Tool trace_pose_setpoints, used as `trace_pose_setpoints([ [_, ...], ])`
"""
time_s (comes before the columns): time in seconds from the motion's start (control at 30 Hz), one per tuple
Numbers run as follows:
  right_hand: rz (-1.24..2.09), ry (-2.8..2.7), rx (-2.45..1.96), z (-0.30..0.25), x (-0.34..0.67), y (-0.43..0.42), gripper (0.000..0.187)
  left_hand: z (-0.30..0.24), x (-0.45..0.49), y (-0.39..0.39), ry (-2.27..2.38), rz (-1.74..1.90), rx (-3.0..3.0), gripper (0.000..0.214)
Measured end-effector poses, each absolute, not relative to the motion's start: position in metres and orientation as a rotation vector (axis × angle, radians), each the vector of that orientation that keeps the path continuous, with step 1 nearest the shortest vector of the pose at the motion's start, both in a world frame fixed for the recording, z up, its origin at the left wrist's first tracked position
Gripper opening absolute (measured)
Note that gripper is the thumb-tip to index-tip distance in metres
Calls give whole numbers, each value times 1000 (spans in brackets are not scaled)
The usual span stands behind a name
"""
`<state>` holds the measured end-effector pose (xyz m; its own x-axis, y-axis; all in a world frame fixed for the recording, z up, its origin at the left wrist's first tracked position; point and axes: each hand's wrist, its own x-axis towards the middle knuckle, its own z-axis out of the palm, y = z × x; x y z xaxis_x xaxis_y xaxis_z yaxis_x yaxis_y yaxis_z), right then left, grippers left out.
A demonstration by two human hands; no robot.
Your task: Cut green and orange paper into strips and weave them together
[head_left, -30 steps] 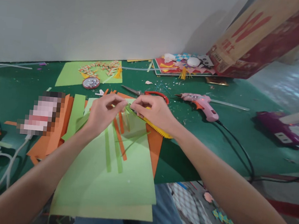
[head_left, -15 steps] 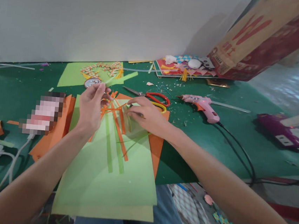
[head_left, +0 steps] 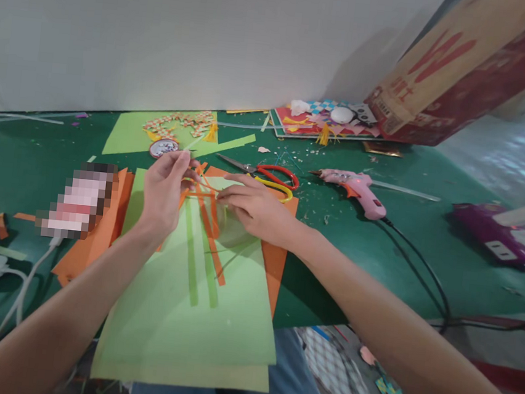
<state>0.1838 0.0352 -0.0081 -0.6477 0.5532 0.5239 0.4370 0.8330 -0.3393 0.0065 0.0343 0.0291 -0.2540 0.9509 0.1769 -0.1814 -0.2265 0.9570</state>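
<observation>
My left hand (head_left: 164, 197) is raised a little over the paper, its fingers pinched on a thin green paper strip (head_left: 230, 143) that runs up to the right. My right hand (head_left: 252, 208) lies lower, fingers pressed together on several orange paper strips (head_left: 208, 223) where they cross. Both hands work over a light green paper sheet (head_left: 195, 320) that rests on orange sheets (head_left: 94, 236) and hangs over the table's front edge. Two darker green strips (head_left: 200, 265) lie on the sheet.
On the green table (head_left: 378, 251) lie red-handled scissors (head_left: 265, 172), a pink glue gun (head_left: 358, 191) with a black cord, a purple device (head_left: 500, 232), a small round tin (head_left: 164, 147) and paper crafts (head_left: 326, 116). A cardboard box (head_left: 460, 67) leans at the back right.
My left hand has lifted away from my right, drawing the green strip up and to the left. My right hand has dropped onto the orange strips.
</observation>
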Motion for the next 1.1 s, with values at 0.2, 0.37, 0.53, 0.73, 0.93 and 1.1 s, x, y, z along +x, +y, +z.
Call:
trace_pose_setpoints([
  [0.2, 419, -1996, -818, 7, 187, 31, 17, 26, 4, 36, 1155, 1633, 1139, 21],
  [0.37, 669, -1664, -991, 23, 192, 25, 9, 23, 2, 38, 1169, 1615, 1213, 24],
  [0.53, 887, -1447, -1002, 27, 195, 28, 8, 23, 2, 38, 1198, 1606, 1225, 24],
  [0.73, 950, -1296, -945, 26, 198, 34, 10, 26, 1, 38, 1243, 1669, 1250, 20],
  [0.93, 983, -1180, -925, 27, 203, 39, 10, 24, 4, 33, 1368, 1690, 1500, 6],
  [1.1, 985, -1144, -958, 24, 208, 43, 11, 23, 7, 26, 1364, 1662, 1746, 5],
])
